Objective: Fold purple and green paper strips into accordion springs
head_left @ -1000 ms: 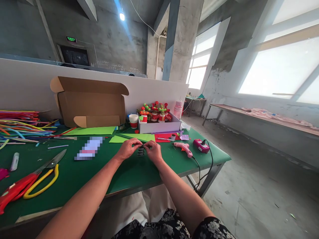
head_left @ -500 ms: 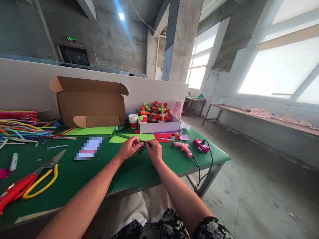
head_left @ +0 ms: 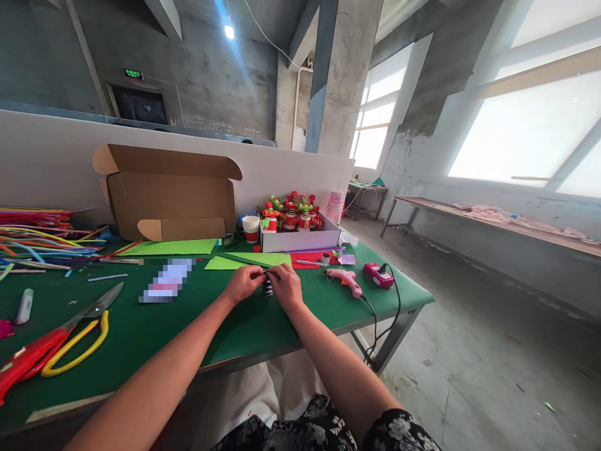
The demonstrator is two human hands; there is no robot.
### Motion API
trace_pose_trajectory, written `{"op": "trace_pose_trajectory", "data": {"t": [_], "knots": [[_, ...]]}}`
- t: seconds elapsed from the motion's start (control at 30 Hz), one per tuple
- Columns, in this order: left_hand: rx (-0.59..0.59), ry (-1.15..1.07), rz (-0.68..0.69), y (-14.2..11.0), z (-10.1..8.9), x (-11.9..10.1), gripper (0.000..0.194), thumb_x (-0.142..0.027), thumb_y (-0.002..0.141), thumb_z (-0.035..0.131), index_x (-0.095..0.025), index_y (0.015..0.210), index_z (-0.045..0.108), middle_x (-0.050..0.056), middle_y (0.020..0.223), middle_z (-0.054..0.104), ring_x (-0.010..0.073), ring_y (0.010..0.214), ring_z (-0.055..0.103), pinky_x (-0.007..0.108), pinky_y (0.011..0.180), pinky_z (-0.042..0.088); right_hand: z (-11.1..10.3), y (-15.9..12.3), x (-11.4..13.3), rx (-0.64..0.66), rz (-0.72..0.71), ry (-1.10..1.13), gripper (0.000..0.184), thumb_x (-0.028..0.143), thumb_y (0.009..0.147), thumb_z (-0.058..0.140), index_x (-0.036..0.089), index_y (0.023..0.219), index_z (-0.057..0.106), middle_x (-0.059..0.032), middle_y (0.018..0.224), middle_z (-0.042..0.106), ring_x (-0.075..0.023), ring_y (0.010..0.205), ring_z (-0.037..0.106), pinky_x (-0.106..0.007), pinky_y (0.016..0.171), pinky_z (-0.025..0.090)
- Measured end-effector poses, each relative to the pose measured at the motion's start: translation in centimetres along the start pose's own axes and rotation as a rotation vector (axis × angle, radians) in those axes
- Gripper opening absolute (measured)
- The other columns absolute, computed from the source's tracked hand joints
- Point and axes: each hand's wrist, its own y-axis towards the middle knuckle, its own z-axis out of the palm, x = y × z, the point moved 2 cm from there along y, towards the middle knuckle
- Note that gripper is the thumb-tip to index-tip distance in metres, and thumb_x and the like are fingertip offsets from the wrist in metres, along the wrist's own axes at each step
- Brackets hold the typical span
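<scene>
We are looking at a green worktop (head_left: 263, 332) that runs across the room, its near right corner ending over a metal leg. Near its middle, our left hand (head_left: 246, 283) and right hand (head_left: 285, 288) almost meet, fingertips pinched closed on a small dark folded strip (head_left: 268, 289), which hangs between them just above the green surface. Behind them we see lime-green paper (head_left: 220, 262) and red paper (head_left: 305, 260), then a white tray (head_left: 300, 242) of red and green figures (head_left: 295, 216), with stacked cups (head_left: 251, 229) at its left. A pink glue gun (head_left: 345, 279) lies to the right; large scissors (head_left: 77, 338) lie well to the left. A white partition (head_left: 291, 166) closes off the far edge. Beyond it we see bare concrete walls (head_left: 211, 75), a thick column (head_left: 350, 81) and a lit lamp (head_left: 229, 31); at right, bright windows (head_left: 530, 131) above a scuffed grey floor (head_left: 469, 351)
</scene>
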Motion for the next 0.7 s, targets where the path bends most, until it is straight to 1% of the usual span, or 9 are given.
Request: {"op": "trace_pose_trajectory", "data": {"t": [0.13, 0.27, 0.37, 0.43, 0.5, 0.53, 0.6, 0.63, 0.7], "knots": [[0.005, -0.028, -0.004, 0.0, 0.2, 0.2, 0.023, -0.039, 0.069, 0.052, -0.021, 0.054, 0.054, -0.001, 0.053, 0.054, 0.0155, 0.057, 0.047, 0.025, 0.055, 0.037, 0.1, -0.1, 0.1, 0.01, -0.036, -0.045, 0.014, 0.019, 0.088, 0.058, 0.026, 0.086, 0.07, -0.0022, 0.087, 0.066, -0.0162, 0.084, 0.06, -0.025, 0.076, 0.046], [0.017, -0.029, -0.005, 0.0, 0.2, 0.3, 0.024, -0.039, 0.068, 0.053, -0.021, 0.053, 0.053, -0.002, 0.051, 0.052, 0.0147, 0.056, 0.045, 0.024, 0.053, 0.035, 0.0, -0.2, 0.3, 0.013, -0.073, -0.083, 0.016, 0.014, 0.086, 0.057, 0.024, 0.08, 0.068, -0.0021, 0.084, 0.065, -0.0163, 0.083, 0.06, -0.025, 0.076, 0.045], [0.021, -0.028, -0.004, 0.0, 0.3, 0.3, 0.024, -0.039, 0.067, 0.054, -0.021, 0.052, 0.053, -0.003, 0.05, 0.049, 0.0139, 0.054, 0.042, 0.023, 0.051, 0.034, 0.0, -0.2, 0.3, 0.018, -0.07, -0.076, 0.017, 0.014, 0.086, 0.057, 0.025, 0.079, 0.068, -0.0018, 0.083, 0.065, -0.0162, 0.082, 0.06, -0.025, 0.076, 0.045], [0.015, -0.038, -0.015, 0.1, 0.2, 0.3, 0.024, -0.039, 0.067, 0.053, -0.021, 0.051, 0.052, -0.003, 0.05, 0.049, 0.0136, 0.054, 0.042, 0.023, 0.051, 0.034, 0.0, -0.1, 0.3, 0.022, -0.042, -0.05, 0.016, 0.016, 0.087, 0.057, 0.025, 0.082, 0.069, -0.0022, 0.085, 0.066, -0.0164, 0.083, 0.06, -0.025, 0.077, 0.045], [0.004, -0.053, -0.033, 0.1, 0.0, 0.2, 0.023, -0.039, 0.066, 0.053, -0.021, 0.052, 0.052, -0.003, 0.05, 0.048, 0.0135, 0.054, 0.042, 0.024, 0.051, 0.034, 0.1, -0.1, 0.1, 0.022, -0.007, -0.009, 0.012, 0.022, 0.087, 0.06, 0.026, 0.089, 0.071, -0.0026, 0.085, 0.067, -0.0169, 0.083, 0.061, -0.026, 0.077, 0.046], [-0.002, -0.066, -0.044, 0.1, -0.2, 0.1, 0.024, -0.039, 0.066, 0.053, -0.02, 0.052, 0.053, -0.003, 0.05, 0.048, 0.0135, 0.054, 0.042, 0.024, 0.051, 0.034, 0.1, 0.0, 0.0, 0.018, 0.01, 0.021, 0.012, 0.026, 0.086, 0.062, 0.026, 0.095, 0.071, -0.0028, 0.084, 0.068, -0.0172, 0.082, 0.061, -0.027, 0.077, 0.046], [-0.015, -0.105, -0.067, 0.1, -0.6, -0.1, 0.025, -0.04, 0.067, 0.054, -0.02, 0.053, 0.052, -0.003, 0.051, 0.048, 0.0137, 0.054, 0.042, 0.025, 0.052, 0.035, 0.1, 0.1, -0.4, -0.016, 0.06, 0.112, 0.021, 0.033, 0.086, 0.062, 0.025, 0.104, 0.07, -0.0033, 0.084, 0.068, -0.0174, 0.079, 0.061, -0.028, 0.077, 0.047], [-0.022, -0.13, -0.074, 0.0, -0.9, -0.2, 0.025, -0.041, 0.068, 0.054, -0.02, 0.054, 0.052, -0.003, 0.052, 0.048, 0.0138, 0.054, 0.042, 0.025, 0.052, 0.036, 0.1, 0.2, -0.7, -0.036, 0.104, 0.174, 0.024, 0.036, 0.087, 0.06, 0.023, 0.105, 0.07, -0.0035, 0.083, 0.068, -0.0173, 0.077, 0.061, -0.028, 0.076, 0.048], [-0.031, -0.184, -0.071, -0.1, -1.3, -0.5, 0.025, -0.041, 0.07, 0.054, -0.02, 0.056, 0.053, -0.002, 0.055, 0.049, 0.0145, 0.057, 0.044, 0.026, 0.054, 0.038, 0.1, 0.4, -1.4, -0.037, 0.235, 0.331, 0.028, 0.041, 0.09, 0.053, 0.021, 0.096, 0.071, -0.0035, 0.079, 0.068, -0.0164, 0.071, 0.06, -0.028, 0.07, 0.049]]}}
